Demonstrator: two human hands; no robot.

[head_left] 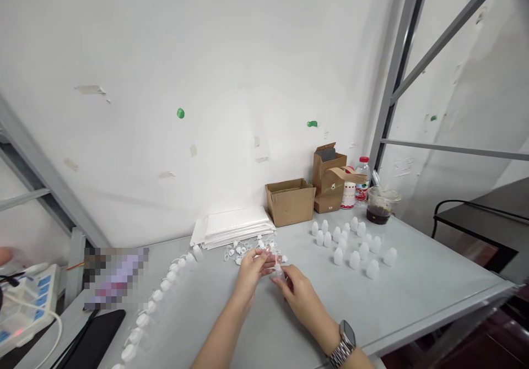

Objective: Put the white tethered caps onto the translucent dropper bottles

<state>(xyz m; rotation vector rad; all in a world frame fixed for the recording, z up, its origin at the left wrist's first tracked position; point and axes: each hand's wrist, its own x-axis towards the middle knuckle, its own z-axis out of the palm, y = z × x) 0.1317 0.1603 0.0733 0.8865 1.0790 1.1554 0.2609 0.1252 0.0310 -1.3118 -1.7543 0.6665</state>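
Observation:
In the middle of the head view, my right hand (298,291) pinches a small translucent bottle (279,273) by its body. My left hand (253,270) is closed at the top of this bottle, with its fingers around a small white cap with a strap (277,260); the fingers partly cover it. Just behind my hands lies a loose pile of small white caps with ring straps (237,250). To the right, several uncapped translucent bottles (354,259) stand upright. A curved row of bottles with white caps (142,319) stands on the left.
A stack of white sheets (235,227), an open cardboard box (291,202) and a brown paper bag (326,184) line the wall. A red-capped bottle (362,179) and a cup of dark liquid (378,213) stand behind right. A black phone (97,338) and a power strip (37,308) lie left.

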